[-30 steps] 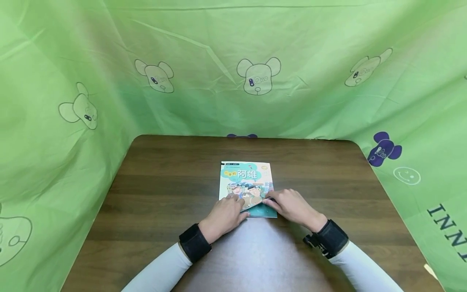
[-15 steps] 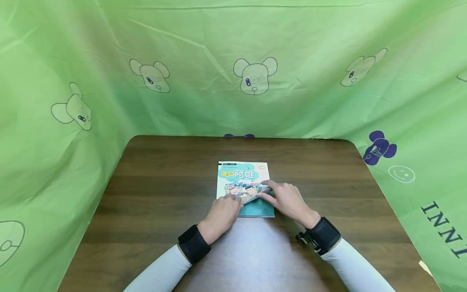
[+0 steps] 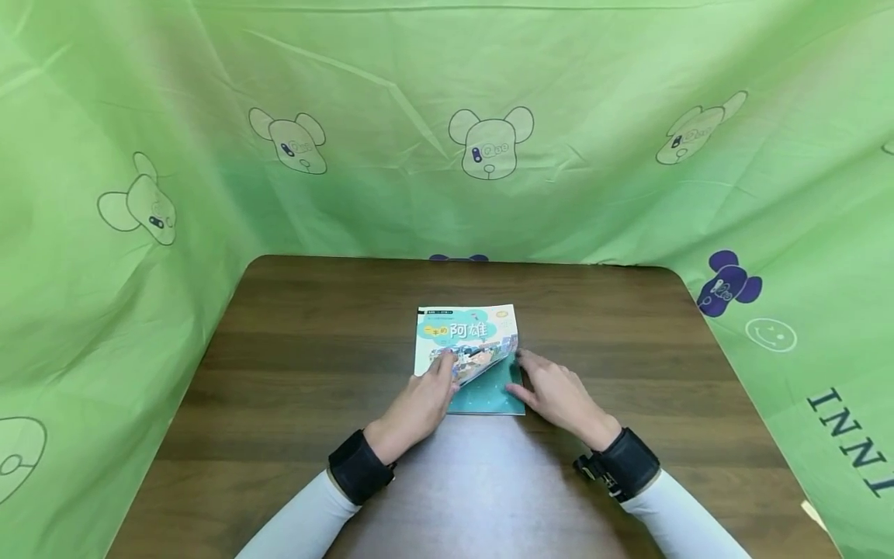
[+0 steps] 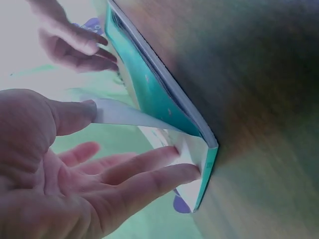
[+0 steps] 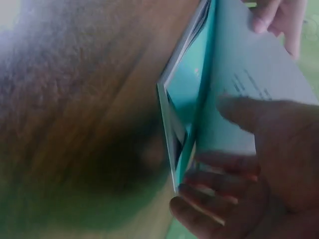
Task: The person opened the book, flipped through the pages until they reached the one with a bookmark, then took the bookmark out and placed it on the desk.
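Observation:
A thin picture book (image 3: 454, 317) lies on the table, with a white and turquoise illustrated front cover (image 3: 464, 332). The cover's lower right part curls up, baring a teal sheet (image 3: 489, 394) beneath. My left hand (image 3: 417, 400) holds the cover near its lower edge; in the left wrist view the thumb is at the lifted edge while fingers touch the cover's outer face. Beside the book's right edge is my right hand (image 3: 559, 396), thumb and fingers spread apart. In the right wrist view the raised cover's inner side (image 5: 244, 94) shows lines of print.
The brown wooden table (image 3: 314, 326) has rounded far corners. Green cloth (image 3: 384, 140) with cartoon bear heads hangs behind it and at both sides. A small pale piece (image 3: 813, 514) shows at the table's right edge. Black bands sit on both wrists.
The cover's lower right part has risen and curled back, exposing more teal sheet. My right fingers have let go of it. My left hand has moved from pressing the cover to holding its lifted edge.

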Tool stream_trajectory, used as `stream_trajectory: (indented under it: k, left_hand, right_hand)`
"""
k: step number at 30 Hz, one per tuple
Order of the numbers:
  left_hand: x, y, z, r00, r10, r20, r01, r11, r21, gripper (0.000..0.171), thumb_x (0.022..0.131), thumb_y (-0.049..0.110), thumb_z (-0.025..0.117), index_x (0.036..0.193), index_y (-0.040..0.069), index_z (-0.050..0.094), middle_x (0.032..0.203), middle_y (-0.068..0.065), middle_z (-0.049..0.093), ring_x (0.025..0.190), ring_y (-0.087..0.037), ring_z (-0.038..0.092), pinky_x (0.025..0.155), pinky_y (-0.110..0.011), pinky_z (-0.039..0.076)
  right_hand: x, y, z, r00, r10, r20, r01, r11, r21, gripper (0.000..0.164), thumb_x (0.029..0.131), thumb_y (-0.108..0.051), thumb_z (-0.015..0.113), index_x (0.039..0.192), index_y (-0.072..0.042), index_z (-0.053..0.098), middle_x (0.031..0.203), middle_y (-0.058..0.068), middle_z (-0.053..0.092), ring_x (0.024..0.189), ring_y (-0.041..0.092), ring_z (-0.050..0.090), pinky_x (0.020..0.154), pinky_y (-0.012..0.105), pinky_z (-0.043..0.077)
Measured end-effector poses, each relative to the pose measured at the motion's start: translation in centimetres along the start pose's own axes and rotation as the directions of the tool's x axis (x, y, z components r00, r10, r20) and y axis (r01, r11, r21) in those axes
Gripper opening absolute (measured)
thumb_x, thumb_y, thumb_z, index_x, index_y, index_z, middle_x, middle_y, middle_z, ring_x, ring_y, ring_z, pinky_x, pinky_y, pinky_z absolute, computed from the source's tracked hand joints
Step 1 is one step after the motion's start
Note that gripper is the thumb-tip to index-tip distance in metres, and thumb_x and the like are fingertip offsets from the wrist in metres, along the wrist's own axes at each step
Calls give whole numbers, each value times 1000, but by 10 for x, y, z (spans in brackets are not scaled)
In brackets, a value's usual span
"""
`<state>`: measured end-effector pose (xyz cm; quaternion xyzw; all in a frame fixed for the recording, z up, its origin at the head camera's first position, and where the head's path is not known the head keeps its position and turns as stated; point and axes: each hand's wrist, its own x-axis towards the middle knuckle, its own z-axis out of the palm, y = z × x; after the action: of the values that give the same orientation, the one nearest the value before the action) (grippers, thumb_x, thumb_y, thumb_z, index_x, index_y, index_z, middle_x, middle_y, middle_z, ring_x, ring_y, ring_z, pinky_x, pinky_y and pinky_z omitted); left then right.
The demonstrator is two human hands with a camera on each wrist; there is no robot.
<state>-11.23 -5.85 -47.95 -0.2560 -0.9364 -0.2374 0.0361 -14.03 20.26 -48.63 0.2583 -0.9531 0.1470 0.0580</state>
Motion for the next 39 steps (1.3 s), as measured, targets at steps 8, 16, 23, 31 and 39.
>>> stream_trajectory:
  k: [8,16,23,31,39]
  left_hand:
    - [-5,-6,-2,999,-22,-46,20,999,-47,58,102,19,47,154,15,22,158,-22,29,95,-31,68,76,-45,57]
    - [-5,-9,-7,970,6,-244,22,993,112,81,94,14,60,159,29,15,167,-12,-1,137,-30,38,81,-41,56]
    - [-6,-14,-19,915,167,-368,-65,960,274,82,89,-5,56,157,25,20,166,-16,0,151,-35,5,118,-54,12]
    - [-15,-9,-27,836,361,-412,-14,765,643,85,85,-21,36,155,29,36,167,-2,8,152,-25,4,118,-52,-2]
    - [-28,-15,-35,939,214,-268,29,728,685,71,90,-16,35,149,22,47,163,-6,26,150,-22,17,120,-46,6]
  right_hand:
    - [-1,-5,7,976,-153,152,149,988,41,61,91,-36,65,141,-3,54,149,22,45,137,36,41,103,49,43]
    - [2,-6,6,974,-139,182,135,990,33,61,91,-37,65,141,-4,55,149,22,44,137,36,41,105,51,41]
    - [2,-7,6,972,-114,204,108,993,44,60,90,-35,66,140,-4,55,150,22,44,138,35,40,107,51,38]
    - [1,-8,8,977,-145,158,139,989,47,59,88,-32,69,138,-2,57,148,23,46,136,36,43,105,51,41]
    - [0,-7,7,974,-152,165,146,988,50,60,90,-32,67,140,-1,55,149,24,43,137,37,41,105,51,40]
